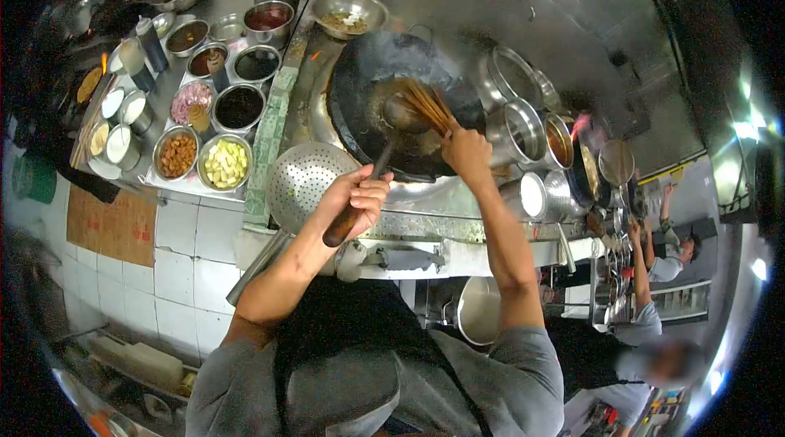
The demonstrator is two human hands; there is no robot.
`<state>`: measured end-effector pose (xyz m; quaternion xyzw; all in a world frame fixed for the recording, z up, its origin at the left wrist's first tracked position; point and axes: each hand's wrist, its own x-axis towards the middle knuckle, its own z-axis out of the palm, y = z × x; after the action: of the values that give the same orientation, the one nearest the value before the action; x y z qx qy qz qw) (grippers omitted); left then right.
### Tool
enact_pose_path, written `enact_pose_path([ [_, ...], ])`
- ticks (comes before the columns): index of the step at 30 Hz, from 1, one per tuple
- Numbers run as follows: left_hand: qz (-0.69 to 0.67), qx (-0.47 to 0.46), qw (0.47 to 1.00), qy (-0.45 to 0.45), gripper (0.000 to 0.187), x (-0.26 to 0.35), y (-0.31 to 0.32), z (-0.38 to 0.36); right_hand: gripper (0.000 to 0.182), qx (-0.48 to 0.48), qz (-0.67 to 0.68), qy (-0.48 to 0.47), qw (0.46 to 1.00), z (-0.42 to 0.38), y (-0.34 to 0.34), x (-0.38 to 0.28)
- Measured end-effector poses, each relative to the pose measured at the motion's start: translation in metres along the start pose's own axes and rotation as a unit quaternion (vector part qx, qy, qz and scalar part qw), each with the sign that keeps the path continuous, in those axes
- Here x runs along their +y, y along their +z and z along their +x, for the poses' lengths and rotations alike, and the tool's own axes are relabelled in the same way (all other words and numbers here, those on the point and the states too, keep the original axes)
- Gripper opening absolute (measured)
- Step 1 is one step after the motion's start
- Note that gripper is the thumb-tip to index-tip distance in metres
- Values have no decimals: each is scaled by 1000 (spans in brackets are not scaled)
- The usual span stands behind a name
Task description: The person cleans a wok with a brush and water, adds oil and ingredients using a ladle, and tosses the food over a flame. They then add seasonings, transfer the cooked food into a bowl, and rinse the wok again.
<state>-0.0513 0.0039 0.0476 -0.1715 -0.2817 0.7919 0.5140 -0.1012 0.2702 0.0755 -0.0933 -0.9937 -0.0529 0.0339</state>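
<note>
- Head view: the left hand [357,196] is clamped on a ladle [384,138] handle, its bowl inside the wok [360,81].
- The right hand [466,152] is closed around a bamboo brush [425,106] in the wok.
- A strainer [307,179] lies just beside, on the surface [294,89].

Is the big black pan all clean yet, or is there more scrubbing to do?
Not yet. The wok holds no food, only murky brown liquid. The right hand holds a bamboo brush in it, and the left hand holds a ladle dipped in. The liquid has not been emptied.
</note>
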Motion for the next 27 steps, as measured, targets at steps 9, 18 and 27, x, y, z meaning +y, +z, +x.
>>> enact_pose_path([
  [9,251,115,961,1,29,26,-11,-8,41,31,44,-10,999,5,6,28],
  [18,931,345,-80,85,30,1,-4,-23,58,76,154,-238,956,-73,-16,-2],
  [27,936,303,-120,136,34,3,-7,-32,47,-3,123,-53,991,28,33,121],
])
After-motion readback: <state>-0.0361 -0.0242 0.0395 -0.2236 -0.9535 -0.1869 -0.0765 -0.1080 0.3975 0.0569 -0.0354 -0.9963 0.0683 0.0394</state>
